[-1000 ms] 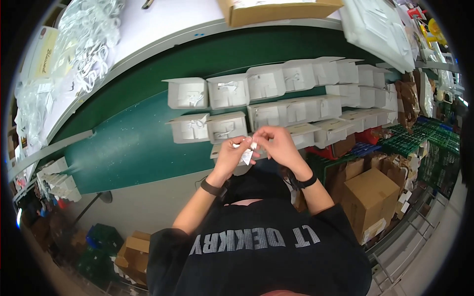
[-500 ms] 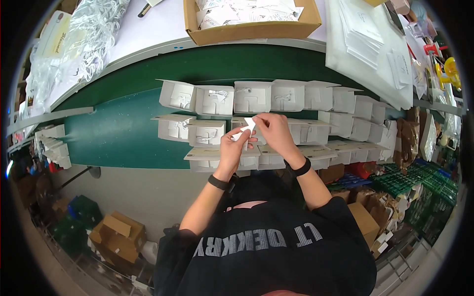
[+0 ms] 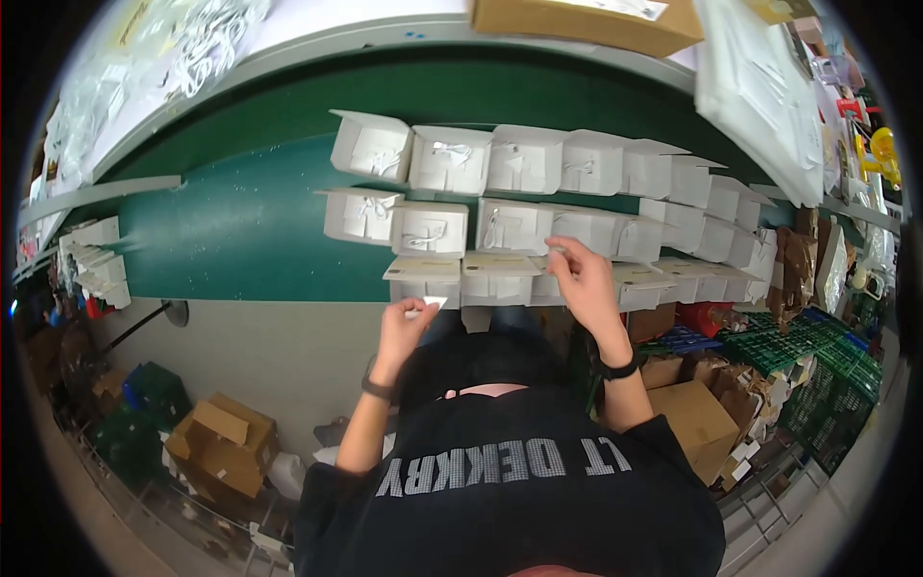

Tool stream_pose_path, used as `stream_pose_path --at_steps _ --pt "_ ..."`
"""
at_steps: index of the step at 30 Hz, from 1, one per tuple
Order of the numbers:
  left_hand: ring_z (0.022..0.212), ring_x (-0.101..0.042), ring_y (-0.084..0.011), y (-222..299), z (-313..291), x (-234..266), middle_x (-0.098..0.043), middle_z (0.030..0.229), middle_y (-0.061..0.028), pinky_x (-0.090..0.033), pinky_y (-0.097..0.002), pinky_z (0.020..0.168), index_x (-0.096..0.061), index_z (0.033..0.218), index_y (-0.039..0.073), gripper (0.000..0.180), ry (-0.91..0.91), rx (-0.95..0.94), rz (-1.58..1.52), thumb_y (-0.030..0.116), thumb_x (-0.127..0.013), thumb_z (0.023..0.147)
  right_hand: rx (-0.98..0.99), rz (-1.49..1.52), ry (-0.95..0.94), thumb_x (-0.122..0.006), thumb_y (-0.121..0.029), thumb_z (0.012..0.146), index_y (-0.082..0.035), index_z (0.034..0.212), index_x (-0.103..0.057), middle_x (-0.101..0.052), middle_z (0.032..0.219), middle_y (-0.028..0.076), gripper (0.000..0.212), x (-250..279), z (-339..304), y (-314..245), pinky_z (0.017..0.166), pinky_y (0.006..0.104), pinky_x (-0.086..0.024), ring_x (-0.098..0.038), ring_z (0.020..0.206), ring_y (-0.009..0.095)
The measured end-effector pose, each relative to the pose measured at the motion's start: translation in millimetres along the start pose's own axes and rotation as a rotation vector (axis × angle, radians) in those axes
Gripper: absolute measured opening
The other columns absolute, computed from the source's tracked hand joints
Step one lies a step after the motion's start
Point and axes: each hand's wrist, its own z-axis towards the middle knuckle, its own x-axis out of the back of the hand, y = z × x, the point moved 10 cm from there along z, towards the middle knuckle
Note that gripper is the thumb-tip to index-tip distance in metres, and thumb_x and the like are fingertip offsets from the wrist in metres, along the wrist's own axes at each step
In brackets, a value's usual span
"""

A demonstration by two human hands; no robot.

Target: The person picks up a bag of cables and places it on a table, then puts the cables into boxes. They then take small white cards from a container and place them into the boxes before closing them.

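My left hand (image 3: 401, 332) is low, just in front of the nearest row of boxes, with a small white piece of folded paper (image 3: 436, 302) pinched in its fingers. My right hand (image 3: 586, 284) hovers over the near rows, its thumb and forefinger apart and nothing visible in them. It is closest to an open white box (image 3: 514, 226) in the middle row. Several open white boxes (image 3: 449, 162) stand in three rows on the green conveyor belt (image 3: 250, 231). White cables (image 3: 424, 237) lie inside some of them. The nearest row has its lids (image 3: 498, 265) folded partly over.
Beyond the belt, a white shelf holds a cardboard box (image 3: 586, 27), bundled white cables (image 3: 212, 43) and a stack of white foam sheets (image 3: 760, 106). A metal rail (image 3: 96, 197) juts in at the left. Cardboard boxes (image 3: 223, 442) and green crates (image 3: 832, 385) stand below.
My hands have parted: the left moved toward me and left with the white paper, the right moved right and nearer. The view has shifted, so the shelf sits higher.
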Motion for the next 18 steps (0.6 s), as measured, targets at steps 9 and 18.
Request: stream_pose_path --at_steps 9,18 --pt "0.073 -0.068 -0.0130 -27 -19 -8 -0.073 0.092 -0.0100 -0.055 -0.0258 0.067 -0.067 0.114 -0.007 0.029 -0.140 0.109 -0.512 0.021 -0.063 0.106 0.027 0.093 -0.222 -0.067 -0.011 0.098 0.000 0.119 -0.070 -0.069 0.079 0.006 0.024 -129 -65 -16 0.063 0.0283 -0.051 -0.062 0.065 0.011" --pt "0.094 -0.073 -0.0138 74 -32 -63 -0.075 0.107 -0.0110 -0.057 -0.0265 0.082 -0.062 0.134 -0.006 0.037 -0.412 -0.219 -0.352 0.013 -0.068 0.103 -0.016 0.287 -0.160 -0.073 -0.015 0.096 0.001 0.104 -0.071 -0.063 0.072 0.002 0.018 -112 -57 -19 0.055 0.0251 -0.045 -0.056 0.059 0.007"
